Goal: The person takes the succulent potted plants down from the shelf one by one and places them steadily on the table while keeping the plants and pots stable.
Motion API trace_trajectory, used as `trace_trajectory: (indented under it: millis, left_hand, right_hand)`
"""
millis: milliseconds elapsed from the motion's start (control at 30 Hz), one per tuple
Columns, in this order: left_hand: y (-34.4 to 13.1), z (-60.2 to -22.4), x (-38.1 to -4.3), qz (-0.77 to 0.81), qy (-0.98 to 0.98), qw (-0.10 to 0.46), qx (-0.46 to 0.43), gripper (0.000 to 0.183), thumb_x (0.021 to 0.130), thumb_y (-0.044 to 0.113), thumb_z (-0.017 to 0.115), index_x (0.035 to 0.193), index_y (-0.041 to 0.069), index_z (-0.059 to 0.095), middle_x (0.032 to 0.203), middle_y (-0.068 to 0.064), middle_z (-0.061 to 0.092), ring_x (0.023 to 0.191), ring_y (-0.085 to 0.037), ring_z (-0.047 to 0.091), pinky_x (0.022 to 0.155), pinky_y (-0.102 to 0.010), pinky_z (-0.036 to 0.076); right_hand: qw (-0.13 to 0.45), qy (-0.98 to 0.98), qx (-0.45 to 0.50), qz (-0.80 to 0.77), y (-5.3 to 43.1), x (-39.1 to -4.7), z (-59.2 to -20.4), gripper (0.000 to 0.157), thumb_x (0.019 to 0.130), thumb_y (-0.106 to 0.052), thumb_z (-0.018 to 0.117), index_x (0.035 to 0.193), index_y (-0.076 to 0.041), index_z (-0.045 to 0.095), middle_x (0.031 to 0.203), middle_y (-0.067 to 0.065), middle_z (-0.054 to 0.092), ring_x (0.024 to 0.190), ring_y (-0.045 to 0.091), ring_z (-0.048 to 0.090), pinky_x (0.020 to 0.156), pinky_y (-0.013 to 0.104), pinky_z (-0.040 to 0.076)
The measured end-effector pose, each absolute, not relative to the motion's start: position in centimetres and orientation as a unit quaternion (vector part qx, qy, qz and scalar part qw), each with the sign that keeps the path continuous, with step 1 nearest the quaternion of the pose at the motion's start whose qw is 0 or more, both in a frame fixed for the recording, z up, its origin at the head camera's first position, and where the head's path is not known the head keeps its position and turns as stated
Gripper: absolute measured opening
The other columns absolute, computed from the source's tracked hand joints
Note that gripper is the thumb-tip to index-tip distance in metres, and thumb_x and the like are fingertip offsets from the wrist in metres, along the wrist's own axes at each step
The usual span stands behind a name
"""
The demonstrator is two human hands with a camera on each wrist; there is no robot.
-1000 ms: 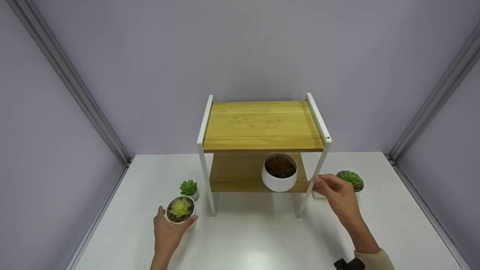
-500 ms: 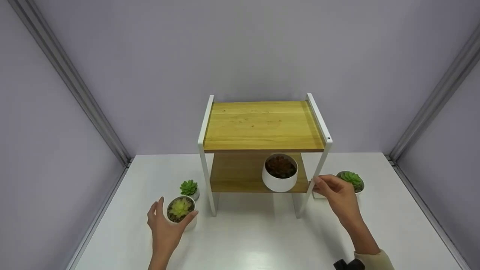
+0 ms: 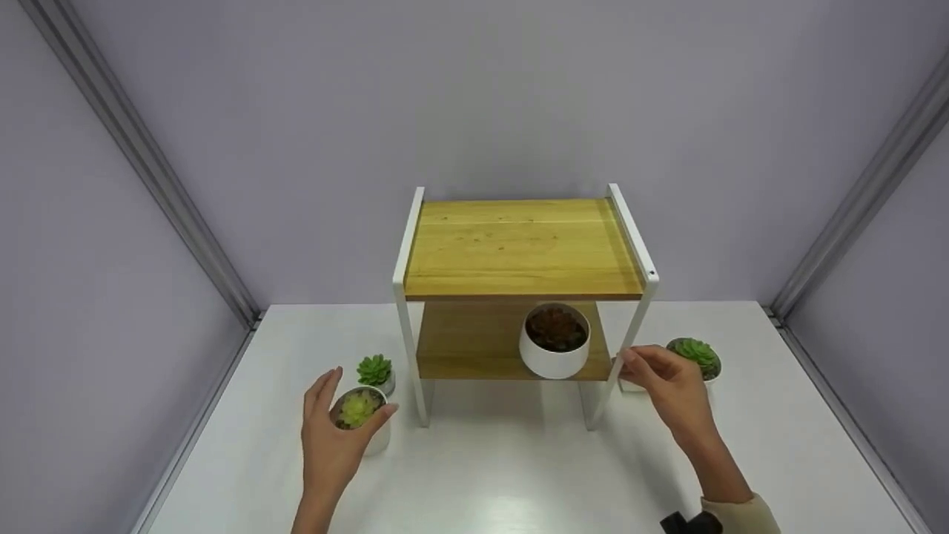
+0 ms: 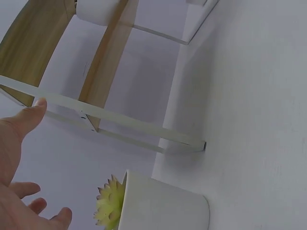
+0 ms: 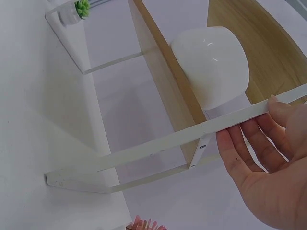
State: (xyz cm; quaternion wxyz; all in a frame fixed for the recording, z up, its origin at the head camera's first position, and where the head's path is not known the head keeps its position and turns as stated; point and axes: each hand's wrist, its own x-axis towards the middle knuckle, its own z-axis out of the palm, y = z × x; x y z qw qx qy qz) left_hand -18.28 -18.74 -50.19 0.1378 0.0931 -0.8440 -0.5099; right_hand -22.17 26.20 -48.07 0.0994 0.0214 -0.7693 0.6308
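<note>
My left hand (image 3: 330, 445) is spread above a white pot with a yellow-green succulent (image 3: 359, 409), standing on the table left of a two-tier shelf (image 3: 519, 245) of wood boards and white metal side frames. In the left wrist view the fingers (image 4: 29, 120) are apart from that pot (image 4: 163, 206), with the frame behind. At the shelf's right front leg (image 5: 158, 143) my right hand (image 3: 675, 389) pinches the white bar, thumb in front and fingers behind. On the lower board is a white pot (image 3: 554, 362) holding a dark reddish succulent.
Behind the yellow-green plant stands a smaller green succulent (image 3: 374, 370). Another potted green succulent (image 3: 697, 353) sits right of the shelf, partly behind my right hand. Pink succulent tips (image 5: 146, 224) show low in the right wrist view. Grey wall panels (image 3: 504, 96) enclose the white table.
My left hand has come off the yellow-green succulent's pot; its fingers have opened and risen above the rim. The right hand stays at the shelf leg.
</note>
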Motion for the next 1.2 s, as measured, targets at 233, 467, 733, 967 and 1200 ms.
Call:
trace_trajectory:
  millis: [233,467,733,967,1200]
  left_hand:
    - [-17.8,-48.9,-18.7,-0.560,-0.815,0.136,0.063,0.085,0.082,0.038,0.091,0.154,0.014,0.052,0.152,-0.008,0.053,0.147,-0.030,0.049,0.125,-0.043,0.041]
    - [-17.1,-47.7,-19.3,-0.579,-0.801,0.151,0.022,0.070,0.085,0.027,0.091,0.146,0.013,0.060,0.143,-0.009,0.061,0.141,-0.029,0.057,0.117,-0.040,0.051]
    - [-16.6,-47.5,-19.8,-0.602,-0.786,0.138,0.011,0.062,0.086,0.024,0.090,0.140,0.010,0.063,0.139,-0.013,0.066,0.131,-0.033,0.065,0.112,-0.042,0.054]
    - [-16.3,-47.6,-20.5,-0.592,-0.794,0.140,0.008,0.061,0.085,0.032,0.090,0.138,0.013,0.065,0.137,-0.008,0.069,0.129,-0.028,0.068,0.111,-0.048,0.055]
    - [-16.0,-47.7,-21.1,-0.590,-0.794,0.149,0.003,0.058,0.088,0.035,0.087,0.138,0.014,0.066,0.139,-0.007,0.070,0.130,-0.026,0.069,0.111,-0.043,0.055]
  right_hand:
    - [0.102,-0.774,0.012,0.624,26.3,-22.1,-48.0,0.033,0.103,-0.030,0.071,0.116,0.000,0.076,0.108,0.006,0.079,0.098,0.011,0.078,0.090,0.023,0.062]
    - [0.100,-0.783,-0.005,0.614,26.2,-21.7,-47.8,0.035,0.101,-0.032,0.072,0.117,0.000,0.075,0.107,0.000,0.079,0.098,0.009,0.077,0.091,0.022,0.061]
    - [0.097,-0.808,-0.024,0.580,26.3,-20.9,-47.1,0.034,0.099,-0.034,0.075,0.118,-0.006,0.077,0.109,0.001,0.080,0.101,0.009,0.076,0.093,0.015,0.056]
    - [0.102,-0.804,-0.020,0.585,26.3,-20.3,-46.5,0.035,0.100,-0.035,0.074,0.118,-0.005,0.076,0.111,0.008,0.079,0.099,0.011,0.077,0.092,0.018,0.059]
    - [0.098,-0.800,-0.027,0.592,26.1,-19.4,-45.6,0.035,0.101,-0.029,0.074,0.121,-0.001,0.073,0.120,0.013,0.077,0.094,0.008,0.077,0.084,0.023,0.064]
